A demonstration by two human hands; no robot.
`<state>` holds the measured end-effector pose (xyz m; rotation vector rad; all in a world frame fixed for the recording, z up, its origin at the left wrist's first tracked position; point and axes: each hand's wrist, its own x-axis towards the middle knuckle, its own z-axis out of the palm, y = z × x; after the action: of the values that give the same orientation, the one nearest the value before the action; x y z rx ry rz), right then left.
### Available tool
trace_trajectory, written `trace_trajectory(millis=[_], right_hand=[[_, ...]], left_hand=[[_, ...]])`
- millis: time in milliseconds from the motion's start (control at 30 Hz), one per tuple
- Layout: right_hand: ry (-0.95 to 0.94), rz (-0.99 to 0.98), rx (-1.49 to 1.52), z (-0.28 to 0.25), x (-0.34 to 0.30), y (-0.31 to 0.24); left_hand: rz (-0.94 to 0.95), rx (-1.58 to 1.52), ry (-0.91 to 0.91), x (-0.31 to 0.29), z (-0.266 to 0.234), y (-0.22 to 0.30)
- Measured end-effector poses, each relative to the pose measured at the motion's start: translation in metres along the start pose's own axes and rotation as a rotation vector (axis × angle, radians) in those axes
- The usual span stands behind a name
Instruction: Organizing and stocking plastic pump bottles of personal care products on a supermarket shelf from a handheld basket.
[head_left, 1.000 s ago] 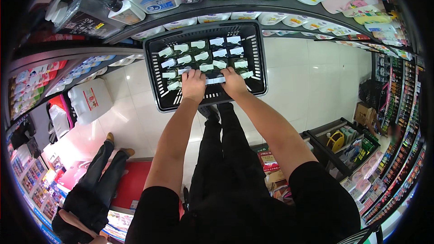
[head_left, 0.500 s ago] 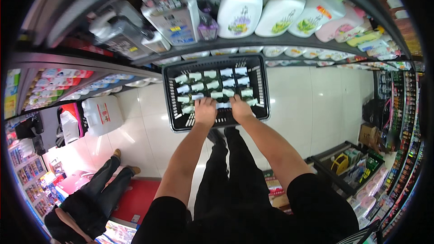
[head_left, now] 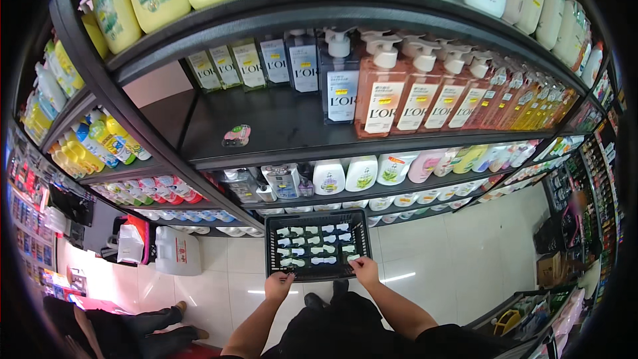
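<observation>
A black shopping basket [head_left: 269, 246] stands below the shelf's lower edge, in front of my feet. Rows of upright bottles with white pump heads [head_left: 296, 231] fill it; their bodies are mostly hidden. My left hand [head_left: 279, 286] is closed on the near rim at the left corner. At the near right corner, my right hand [head_left: 365, 271] has its fingers curled over the rim, the fingertips close beside a pump head [head_left: 351, 258]. Whether they also touch that pump cannot be made out.
Above the basket, a black shelf [head_left: 279, 116] holds several clear and amber pump bottles [head_left: 383, 96] and a small pink-and-green packet [head_left: 236, 135]. White bottles [head_left: 328, 176] line the shelf below. A white jug [head_left: 178, 251] stands left; another person's legs [head_left: 156, 329] show lower left.
The view has tilted up, bringing upper shelves in. My hands have moved from the pump heads inside the basket out to its near corners.
</observation>
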<state>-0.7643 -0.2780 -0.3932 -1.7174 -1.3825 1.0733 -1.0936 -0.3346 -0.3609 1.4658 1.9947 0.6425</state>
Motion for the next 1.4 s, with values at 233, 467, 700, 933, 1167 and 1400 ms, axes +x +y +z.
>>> trace_trajectory(millis=[233, 467, 700, 933, 1167, 1400], right_hand=[[0.084, 0.130, 0.317, -0.063, 0.030, -0.015], [0.015, -0.218, 0.360, -0.118, 0.106, -0.230], [-0.032, -0.337, 0.727, -0.139, 0.118, -0.327], [0.051, -0.399, 0.661, -0.154, 0.117, -0.373], [0.072, -0.466, 0.585, -0.135, 0.123, -0.411], [0.037, -0.544, 0.290, -0.121, 0.103, -0.434]], left_hand=[[-0.008, -0.222, 0.103, 0.023, -0.028, 0.074], [0.596, -0.448, 0.370, 0.133, -0.149, 0.325], [0.657, -0.605, 0.358, 0.242, -0.174, 0.456], [0.674, -0.614, 0.279, 0.265, -0.153, 0.450], [0.683, -0.770, 0.045, 0.246, -0.181, 0.429], [0.509, -1.058, -0.239, 0.184, -0.232, 0.397]])
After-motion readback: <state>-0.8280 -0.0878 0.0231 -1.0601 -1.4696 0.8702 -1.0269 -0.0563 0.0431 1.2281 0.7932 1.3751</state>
